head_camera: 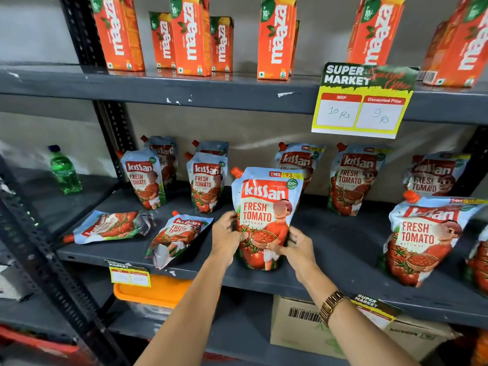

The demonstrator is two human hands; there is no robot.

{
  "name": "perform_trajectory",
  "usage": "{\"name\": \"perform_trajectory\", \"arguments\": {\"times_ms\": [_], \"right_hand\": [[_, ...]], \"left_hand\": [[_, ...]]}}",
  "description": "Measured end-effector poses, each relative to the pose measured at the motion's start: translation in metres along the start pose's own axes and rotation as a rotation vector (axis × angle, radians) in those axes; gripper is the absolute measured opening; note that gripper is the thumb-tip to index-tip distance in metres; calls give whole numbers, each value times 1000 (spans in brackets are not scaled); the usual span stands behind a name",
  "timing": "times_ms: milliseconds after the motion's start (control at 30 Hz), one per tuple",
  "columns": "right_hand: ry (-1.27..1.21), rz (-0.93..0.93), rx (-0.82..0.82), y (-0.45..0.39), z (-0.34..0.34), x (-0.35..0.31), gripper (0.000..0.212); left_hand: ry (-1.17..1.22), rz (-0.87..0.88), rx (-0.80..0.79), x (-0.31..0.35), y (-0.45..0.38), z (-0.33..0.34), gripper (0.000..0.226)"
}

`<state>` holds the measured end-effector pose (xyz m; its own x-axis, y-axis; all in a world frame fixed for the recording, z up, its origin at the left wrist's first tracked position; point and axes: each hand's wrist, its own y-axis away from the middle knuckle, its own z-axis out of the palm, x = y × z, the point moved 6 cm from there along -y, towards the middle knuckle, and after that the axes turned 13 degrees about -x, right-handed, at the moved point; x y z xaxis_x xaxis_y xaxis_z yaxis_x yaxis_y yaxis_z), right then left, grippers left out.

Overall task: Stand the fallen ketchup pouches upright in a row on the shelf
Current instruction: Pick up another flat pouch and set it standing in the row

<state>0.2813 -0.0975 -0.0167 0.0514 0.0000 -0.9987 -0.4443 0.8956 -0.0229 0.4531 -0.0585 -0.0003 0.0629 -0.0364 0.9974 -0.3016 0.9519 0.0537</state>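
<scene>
A ketchup pouch [265,207] stands upright near the front edge of the dark grey shelf [343,244]. My left hand [227,235] grips its lower left side and my right hand [295,247] grips its lower right side. Two fallen pouches lie flat to the left: one [111,227] with its cap pointing left, another [179,235] closer to the front edge. Several pouches stand upright along the back, among them one [144,178] at the left and one [351,178] at the right. A further upright pouch [420,239] stands at the front right.
Orange juice cartons [190,35] line the shelf above. A yellow price tag [361,101] hangs from that shelf's edge. A green bottle [64,171] stands on the neighbouring shelf at left. Below are an orange lid [155,289] and a cardboard box [298,326].
</scene>
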Motion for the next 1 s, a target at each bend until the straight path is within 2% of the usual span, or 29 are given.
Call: {"name": "perform_trajectory", "arguments": {"times_ms": [133, 300, 567, 700, 833, 900, 1000], "right_hand": [[26, -10, -9, -3, 0, 10, 59], [23, 16, -63, -3, -3, 21, 57], [99, -5, -96, -6, -8, 19, 57], [356, -103, -38, -3, -12, 0, 51], [517, -293, 155, 15, -19, -25, 62], [642, -459, 244, 28, -17, -42, 55], [771, -632, 316, 47, -5, -60, 31]], "left_hand": [[-41, -4, -22, -4, -1, 1, 59], [-46, -1, -79, -3, -1, 5, 51], [-32, 3, -51, 4, 12, 7, 60], [-1, 6, 86, 9, 22, -5, 61], [-51, 19, 280, 13, 37, -23, 48], [-126, 69, 383, 19, 44, -36, 36], [-190, 81, 519, 26, 55, -52, 34]]}}
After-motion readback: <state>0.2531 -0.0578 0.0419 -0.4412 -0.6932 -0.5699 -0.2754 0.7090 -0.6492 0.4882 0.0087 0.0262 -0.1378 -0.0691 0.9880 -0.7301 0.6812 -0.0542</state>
